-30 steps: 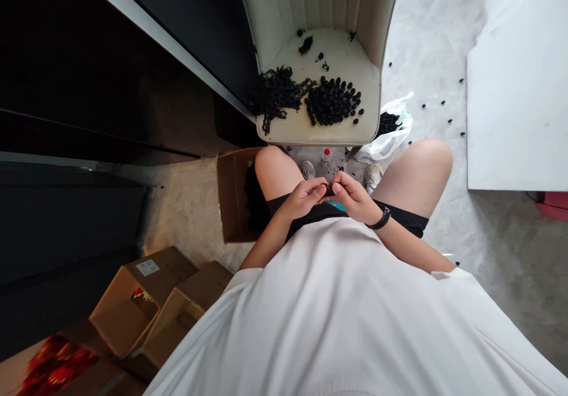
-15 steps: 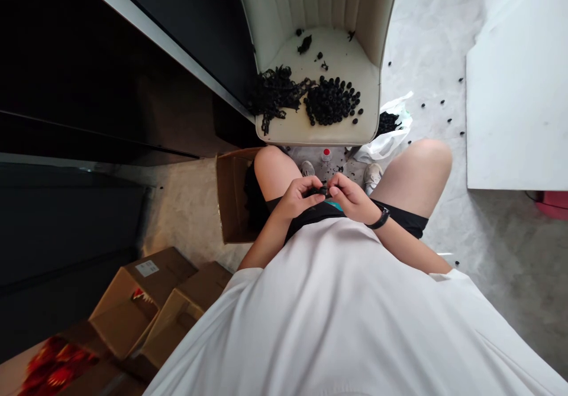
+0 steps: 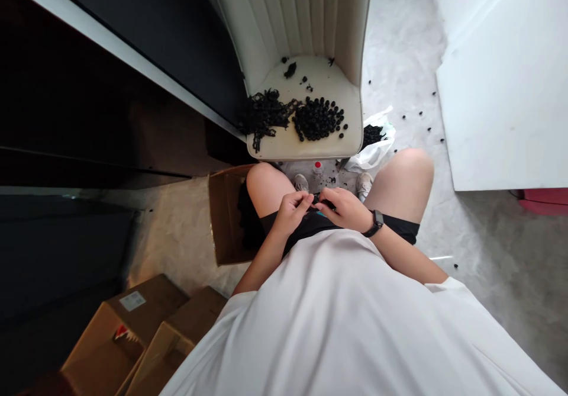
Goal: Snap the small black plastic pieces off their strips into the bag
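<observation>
Over my lap, my left hand (image 3: pixel 291 211) and my right hand (image 3: pixel 348 209) meet with their fingertips close together. Between them is a small dark black piece (image 3: pixel 327 203), mostly covered by the fingers, so its exact shape is hidden. My right fingers curl round it, while my left thumb and forefinger pinch at its left side. Ahead on the cream chair (image 3: pixel 284 147) lies a heap of small round black pieces (image 3: pixel 317 118). Left of that heap is a tangle of stringy black scraps (image 3: pixel 266 112).
A white plastic bag (image 3: pixel 370 156) with black pieces stands right of the chair. An open cardboard box (image 3: pixel 226 218) is beside my left leg. A red-capped bottle (image 3: pixel 318 168) stands between my feet. A white panel (image 3: pixel 501 100) is at right; more cardboard boxes (image 3: pixel 151 301) sit lower left.
The view has shifted, so the chair sits lower and further left. My right hand has turned further over the black piece, and my left fingers have closed into a tighter pinch.
</observation>
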Demonstrator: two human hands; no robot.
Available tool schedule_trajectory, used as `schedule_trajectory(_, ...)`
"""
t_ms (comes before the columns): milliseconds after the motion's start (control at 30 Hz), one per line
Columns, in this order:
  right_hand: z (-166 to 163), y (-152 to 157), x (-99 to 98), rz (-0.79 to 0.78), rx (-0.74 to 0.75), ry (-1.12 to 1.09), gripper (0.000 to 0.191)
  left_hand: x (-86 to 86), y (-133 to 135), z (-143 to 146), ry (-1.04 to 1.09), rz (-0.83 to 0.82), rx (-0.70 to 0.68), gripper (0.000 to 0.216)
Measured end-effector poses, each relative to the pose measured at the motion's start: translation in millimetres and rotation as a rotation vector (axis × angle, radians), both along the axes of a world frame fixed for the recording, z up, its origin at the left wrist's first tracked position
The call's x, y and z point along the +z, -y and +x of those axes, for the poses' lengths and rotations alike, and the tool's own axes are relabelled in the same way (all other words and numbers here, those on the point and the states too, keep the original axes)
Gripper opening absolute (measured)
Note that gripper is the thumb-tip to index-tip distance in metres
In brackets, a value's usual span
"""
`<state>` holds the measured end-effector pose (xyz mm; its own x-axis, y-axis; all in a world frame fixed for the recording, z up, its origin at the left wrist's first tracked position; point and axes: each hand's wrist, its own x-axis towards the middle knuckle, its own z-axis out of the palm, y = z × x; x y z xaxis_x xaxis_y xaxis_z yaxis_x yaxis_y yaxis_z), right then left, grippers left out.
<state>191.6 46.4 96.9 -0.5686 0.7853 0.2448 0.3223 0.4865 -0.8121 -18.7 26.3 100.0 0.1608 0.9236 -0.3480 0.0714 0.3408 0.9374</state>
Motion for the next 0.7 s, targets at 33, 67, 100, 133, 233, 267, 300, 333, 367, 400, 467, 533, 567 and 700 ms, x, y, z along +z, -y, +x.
schedule_trajectory(33, 1.5, -0.1, 1.2, -0.037, -0.034, -0.023, 0.023, 1.5, -0.8, -1.3, -0.034, 0.049, -0.024, 0.069)
schedule_trajectory(67, 3.1, -0.2, 2.6, -0.069, -0.056, -0.054, 0.024, 3.2, -1.8, -2.2, -0.062, 0.095, -0.045, 0.069)
schedule_trajectory(100, 4.7, -0.1, 4.1, -0.09, -0.062, -0.087, 0.026, 5.0, -2.9, -2.8, -0.085, 0.133, -0.061, 0.069)
schedule_trajectory(133, 6.1, -0.1, 5.6, -0.102, -0.053, -0.117, 0.029, 6.6, -4.1, -3.0, -0.105, 0.163, -0.073, 0.068)
schedule_trajectory(233, 7.9, 0.4, 8.5, -0.115, -0.003, -0.172, 0.029, 9.4, -6.6, -2.5, -0.138, 0.209, -0.11, 0.064)
schedule_trajectory(267, 7.9, 0.4, 8.6, -0.122, 0.002, -0.181, 0.029, 9.5, -7.1, -2.3, -0.14, 0.213, -0.131, 0.062)
schedule_trajectory(300, 7.9, 0.2, 8.4, -0.133, -0.001, -0.187, 0.029, 9.1, -7.3, -2.4, -0.14, 0.214, -0.15, 0.061)
schedule_trajectory(333, 8.1, -0.3, 7.9, -0.145, -0.005, -0.195, 0.029, 8.4, -7.3, -2.7, -0.141, 0.212, -0.168, 0.06)
schedule_trajectory(367, 8.9, -1.1, 7.2, -0.158, -0.003, -0.203, 0.028, 7.5, -7.2, -3.4, -0.143, 0.21, -0.186, 0.06)
schedule_trajectory(400, 10.1, -2.0, 6.5, -0.173, 0.004, -0.212, 0.028, 6.4, -7.1, -4.5, -0.147, 0.207, -0.205, 0.06)
schedule_trajectory(467, 13.7, -3.7, 5.3, -0.196, 0.026, -0.229, 0.028, 4.2, -6.9, -7.8, -0.156, 0.204, -0.263, 0.059)
schedule_trajectory(533, 16.8, -3.4, 4.0, -0.206, 0.031, -0.246, 0.029, 2.7, -6.9, -11.7, -0.171, 0.203, -0.333, 0.056)
schedule_trajectory(567, 17.3, -2.0, 3.0, -0.214, 0.025, -0.256, 0.029, 2.3, -6.9, -13.6, -0.18, 0.203, -0.361, 0.055)
schedule_trajectory(700, 11.9, 7.4, -5.5, -0.344, -0.025, -0.338, 0.036, 3.4, -6.3, -18.1, -0.206, 0.212, -0.442, 0.05)
